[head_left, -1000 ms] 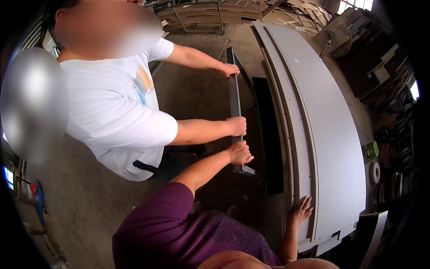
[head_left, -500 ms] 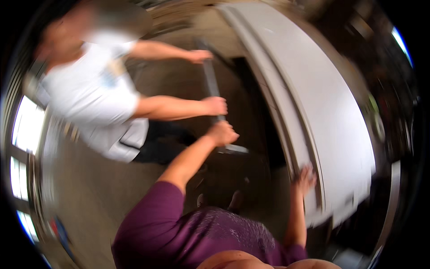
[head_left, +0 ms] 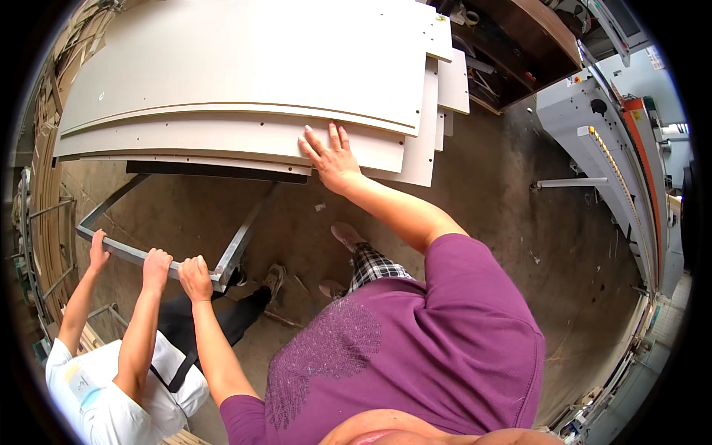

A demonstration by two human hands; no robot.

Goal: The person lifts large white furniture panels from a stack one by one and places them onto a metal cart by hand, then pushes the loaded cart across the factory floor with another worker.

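Note:
My left hand (head_left: 195,279) is wrapped round the near corner of a grey metal push handle (head_left: 133,252). Two bars run from that handle to the dark edge of a cart (head_left: 222,173) under a stack of white panels (head_left: 259,59). With fingers spread, my right hand (head_left: 334,157) lies on the front edge of the panels, near their right end. A co-worker in a white shirt (head_left: 111,393) grips the same handle with both hands (head_left: 156,268), just left of mine.
A brown cabinet (head_left: 512,44) with loose items stands behind the stack's right end. Farther right is a grey and orange machine (head_left: 615,148). Boards lean along the left side (head_left: 48,200). Small scraps lie on the concrete floor (head_left: 504,245).
My view has swung round, so the panels now stretch across the top and the co-worker is at lower left. My left hand stays on the handle and my right on the panels.

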